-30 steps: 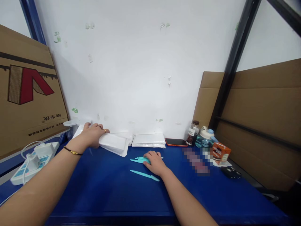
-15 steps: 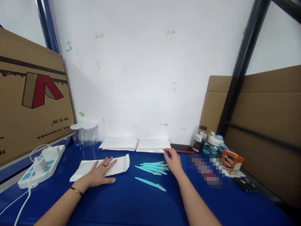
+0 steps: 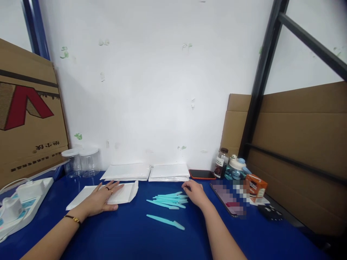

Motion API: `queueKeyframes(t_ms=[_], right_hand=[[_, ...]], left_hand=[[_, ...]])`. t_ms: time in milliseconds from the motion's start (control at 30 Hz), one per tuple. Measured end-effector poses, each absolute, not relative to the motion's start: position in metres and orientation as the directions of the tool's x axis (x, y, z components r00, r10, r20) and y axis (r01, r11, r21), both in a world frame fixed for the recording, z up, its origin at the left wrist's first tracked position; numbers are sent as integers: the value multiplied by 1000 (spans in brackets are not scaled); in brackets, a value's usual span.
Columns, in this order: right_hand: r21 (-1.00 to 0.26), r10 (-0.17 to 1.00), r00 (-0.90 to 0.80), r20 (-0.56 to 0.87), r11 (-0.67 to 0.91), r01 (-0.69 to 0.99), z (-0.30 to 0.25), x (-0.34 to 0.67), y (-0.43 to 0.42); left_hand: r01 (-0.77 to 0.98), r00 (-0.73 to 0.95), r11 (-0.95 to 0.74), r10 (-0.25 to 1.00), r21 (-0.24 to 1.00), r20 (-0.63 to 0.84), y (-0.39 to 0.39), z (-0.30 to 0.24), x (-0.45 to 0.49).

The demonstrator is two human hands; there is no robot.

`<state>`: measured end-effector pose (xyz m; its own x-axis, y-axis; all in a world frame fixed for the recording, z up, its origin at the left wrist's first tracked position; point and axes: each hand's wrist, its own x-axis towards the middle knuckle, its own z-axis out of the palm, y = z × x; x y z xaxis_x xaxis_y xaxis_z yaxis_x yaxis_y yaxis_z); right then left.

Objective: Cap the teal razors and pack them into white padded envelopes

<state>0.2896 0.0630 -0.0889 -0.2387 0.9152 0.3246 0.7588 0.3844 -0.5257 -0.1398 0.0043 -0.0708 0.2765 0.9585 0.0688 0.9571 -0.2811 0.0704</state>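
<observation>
My left hand [image 3: 103, 198] lies flat, fingers spread, on a long white packet [image 3: 127, 193] that looks like a padded envelope. The packet's folded right end shows past my fingers. Just beyond the right end of a small pile of turquoise eyebrow razors [image 3: 169, 200], my right hand [image 3: 195, 193] rests with its fingers loosely bent. Nothing shows between those fingers, though the fingertips are partly hidden. One single turquoise razor [image 3: 165, 221] lies apart, nearer to me than the pile.
Along the wall lie two stacks of white packets, left [image 3: 126, 171] and right [image 3: 169, 172], and a phone [image 3: 202, 174]. Lidded clear jars [image 3: 90, 164] and a power strip [image 3: 29, 202] are left. On the right are a bottle [image 3: 221, 164], an orange box [image 3: 255, 187] and another phone [image 3: 226, 198].
The view has turned a little right, so everything sits farther left and slightly lower. My left hand stays flat on the packet; my right hand stays beside the razor pile.
</observation>
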Motion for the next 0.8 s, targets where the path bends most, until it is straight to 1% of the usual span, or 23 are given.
queueKeyframes(t_ms=[67, 133, 200, 267, 367, 467, 533, 600, 700, 767, 800], right_hand=[[-520, 930, -242, 277, 356, 777, -93, 289, 68], [-520, 931, -273, 242, 362, 774, -97, 285, 72], [-524, 918, -325, 227, 396, 753, -102, 278, 76], [-534, 905, -359, 227, 424, 732, -106, 272, 80], [-553, 896, -407, 179, 434, 711, -107, 268, 85], [-574, 874, -461, 152, 458, 679, -104, 270, 89], [-603, 857, -480, 187, 485, 633, -102, 271, 90], [-621, 838, -487, 246, 522, 585, -101, 271, 90], [-605, 812, -471, 344, 576, 550, -99, 268, 89], [-615, 809, -465, 361, 581, 533, -100, 269, 91], [-628, 812, -464, 354, 574, 526, -100, 270, 92]], left_hand=[[947, 261, -291, 944, 137, 203, 7, -64, -123], [916, 242, -318, 925, 246, 293, 12, -59, -92], [865, 277, -364, 920, 346, 276, 22, -59, -53], [822, 320, -390, 919, 416, 230, 35, -64, -13], [793, 377, -411, 911, 449, 168, 56, -76, 33], [770, 430, -425, 897, 476, 106, 73, -84, 56], [757, 442, -423, 893, 499, 86, 81, -87, 61], [742, 430, -411, 898, 530, 95, 86, -91, 61], [727, 416, -393, 904, 563, 93, 87, -94, 56], [741, 422, -399, 902, 541, 87, 85, -93, 52], [757, 417, -410, 903, 508, 106, 84, -91, 50]])
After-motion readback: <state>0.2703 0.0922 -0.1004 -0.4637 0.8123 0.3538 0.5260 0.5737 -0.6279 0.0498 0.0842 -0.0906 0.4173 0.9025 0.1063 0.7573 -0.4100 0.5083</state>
